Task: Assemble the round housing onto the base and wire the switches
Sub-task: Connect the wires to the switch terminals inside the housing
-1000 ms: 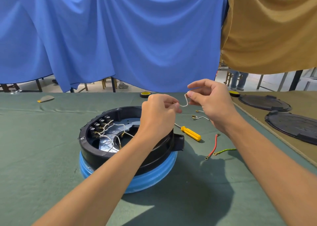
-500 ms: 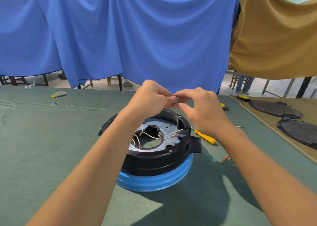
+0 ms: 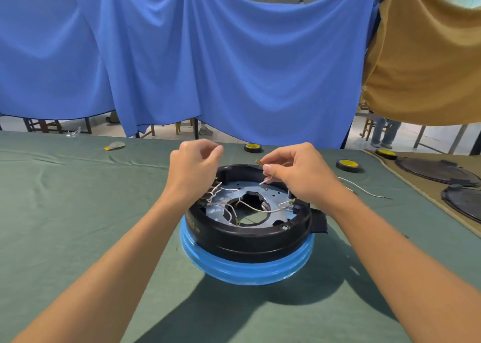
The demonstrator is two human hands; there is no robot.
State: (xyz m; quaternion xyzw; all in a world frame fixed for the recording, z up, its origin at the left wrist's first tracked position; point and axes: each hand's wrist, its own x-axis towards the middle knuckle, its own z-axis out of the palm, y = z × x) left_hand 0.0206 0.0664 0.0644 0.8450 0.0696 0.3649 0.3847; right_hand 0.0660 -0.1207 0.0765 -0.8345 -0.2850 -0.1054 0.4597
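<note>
A black round housing (image 3: 250, 241) sits on a blue ring base (image 3: 247, 267) in the middle of the green table. Inside it, white wires (image 3: 250, 207) with brass terminals run over a metal plate (image 3: 273, 199) towards switches at the left inner wall. My right hand (image 3: 299, 173) hovers over the housing's far right rim and pinches a short white wire (image 3: 265, 181) with a brass terminal at its top end. My left hand (image 3: 192, 165) is above the left rim, fingers curled shut; nothing shows in it.
Two tape rolls with yellow cores (image 3: 253, 148) (image 3: 348, 164) lie behind the housing, a third (image 3: 385, 153) further right. A loose white wire (image 3: 361, 188) lies to the right. Black round lids (image 3: 437, 171) rest on brown cloth at the right. Blue and tan cloths hang behind the table.
My hands have parted: the left one let go of the wire and moved left, while the right keeps the wire. The view shifted, so the housing now sits centred.
</note>
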